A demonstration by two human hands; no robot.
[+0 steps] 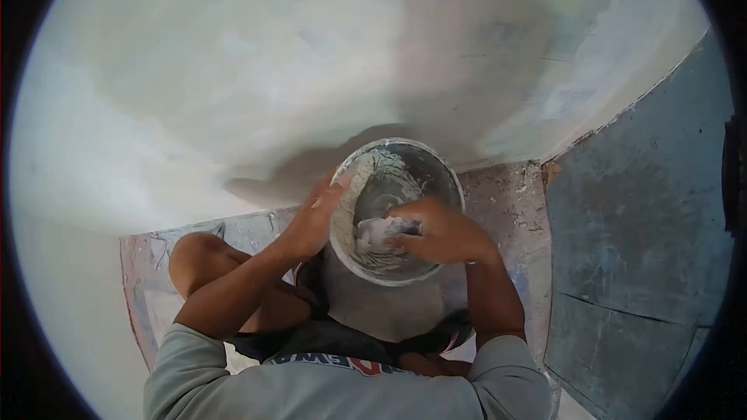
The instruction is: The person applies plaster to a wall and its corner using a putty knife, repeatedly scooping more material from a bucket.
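A round bucket [359,271] stands between my legs, close to the wall, with pale, wet paste [359,179] smeared over its inner side and bottom. My right hand [437,232] reaches inside it, fingers wrapped round the dark handle of a putty knife [376,235] whose blade is coated with paste. At the bucket's left rim is my left hand [323,214], its fingers blurred but apart and stretched along the rim, holding nothing that I can see.
A pale plastered wall [272,70] rises right behind the bucket. On the right is a grey-blue panel [630,210]. The floor [506,210] is stained and littered with crumbs near the corner. My bent knee [194,260] is at the left.
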